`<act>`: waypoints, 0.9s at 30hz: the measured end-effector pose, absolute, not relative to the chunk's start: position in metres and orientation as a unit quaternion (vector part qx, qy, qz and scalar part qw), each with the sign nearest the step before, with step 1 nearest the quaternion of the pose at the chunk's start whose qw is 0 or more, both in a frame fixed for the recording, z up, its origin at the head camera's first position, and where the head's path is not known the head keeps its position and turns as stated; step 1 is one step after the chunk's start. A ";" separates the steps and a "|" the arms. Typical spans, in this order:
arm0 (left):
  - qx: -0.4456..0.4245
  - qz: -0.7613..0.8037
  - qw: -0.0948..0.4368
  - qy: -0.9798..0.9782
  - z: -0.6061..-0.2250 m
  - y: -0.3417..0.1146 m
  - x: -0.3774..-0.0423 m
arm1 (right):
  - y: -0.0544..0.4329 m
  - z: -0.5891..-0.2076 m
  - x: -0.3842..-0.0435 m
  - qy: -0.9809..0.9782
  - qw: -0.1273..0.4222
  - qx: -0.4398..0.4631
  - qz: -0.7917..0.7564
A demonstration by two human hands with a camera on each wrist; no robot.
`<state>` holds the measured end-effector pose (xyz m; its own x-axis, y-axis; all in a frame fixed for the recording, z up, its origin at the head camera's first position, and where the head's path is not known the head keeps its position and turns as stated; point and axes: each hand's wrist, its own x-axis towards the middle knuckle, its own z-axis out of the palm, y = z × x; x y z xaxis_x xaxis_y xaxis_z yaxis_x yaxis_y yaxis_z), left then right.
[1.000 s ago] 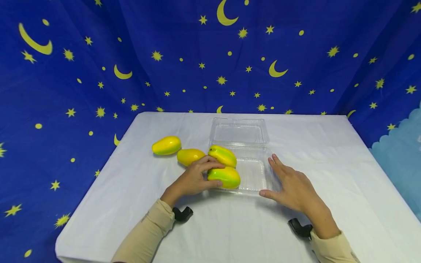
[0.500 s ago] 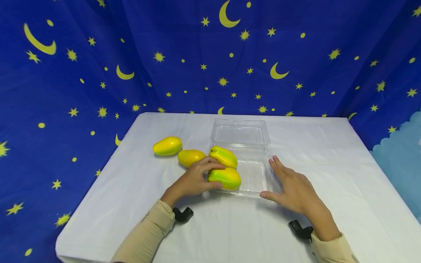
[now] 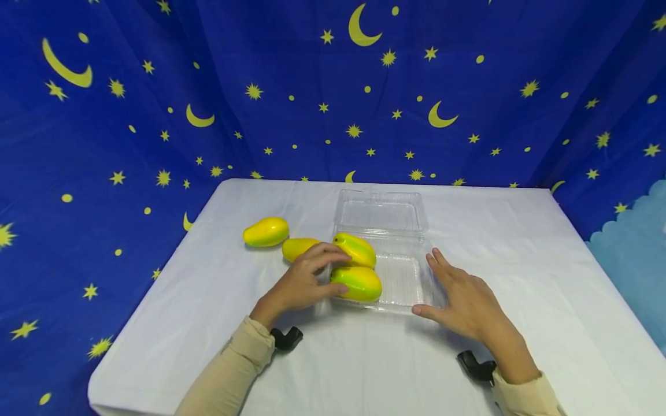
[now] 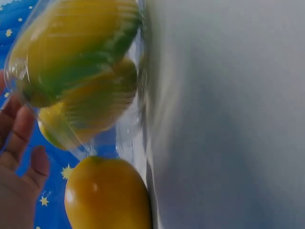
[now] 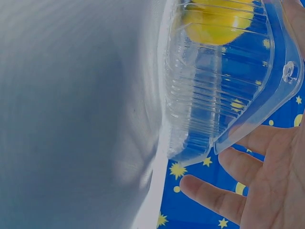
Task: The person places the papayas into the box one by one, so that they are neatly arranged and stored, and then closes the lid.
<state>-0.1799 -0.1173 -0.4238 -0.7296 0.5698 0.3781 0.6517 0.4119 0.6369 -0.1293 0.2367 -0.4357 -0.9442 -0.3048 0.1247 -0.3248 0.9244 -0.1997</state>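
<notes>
A clear plastic clamshell box [image 3: 400, 277] lies with its lid [image 3: 380, 211] folded back. Two yellow-green fruits, shaped like mangoes or papayas, lie side by side in its left half: a near one [image 3: 359, 283] and a far one [image 3: 358, 251]. My left hand [image 3: 296, 283] hovers at the box's left side, thumb and fingers spread loosely about the near fruit; the left wrist view has the fingers off it. With fingers extended, my right hand [image 3: 463, 303] is at the box's right edge, its fingertips [image 5: 228, 157] close to the rim.
Another such fruit [image 3: 296, 248] lies just left of the box, partly behind my left hand. Farther left is one more fruit [image 3: 266, 232]. A white cloth covers the table [image 3: 520, 242]; a blue star-patterned curtain [image 3: 291, 115] hangs behind it.
The left hand's fingers have loosened from the near fruit and lifted slightly back to the left. Both fruits in the box and the right hand have stayed in place.
</notes>
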 end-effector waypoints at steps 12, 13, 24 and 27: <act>-0.331 -0.450 0.119 -0.821 -0.404 -0.139 -0.184 | 0.237 -0.435 -0.128 -0.980 0.042 0.158 0.110; -0.322 -0.451 0.124 -0.823 -0.402 -0.142 -0.184 | 0.236 -0.434 -0.128 -0.980 0.040 0.158 0.111; -0.272 -0.466 0.145 -0.829 -0.400 -0.165 -0.196 | 0.236 -0.434 -0.128 -0.980 0.036 0.158 0.120; -0.259 -0.473 0.138 -0.831 -0.403 -0.170 -0.201 | 0.236 -0.434 -0.128 -0.979 0.034 0.157 0.123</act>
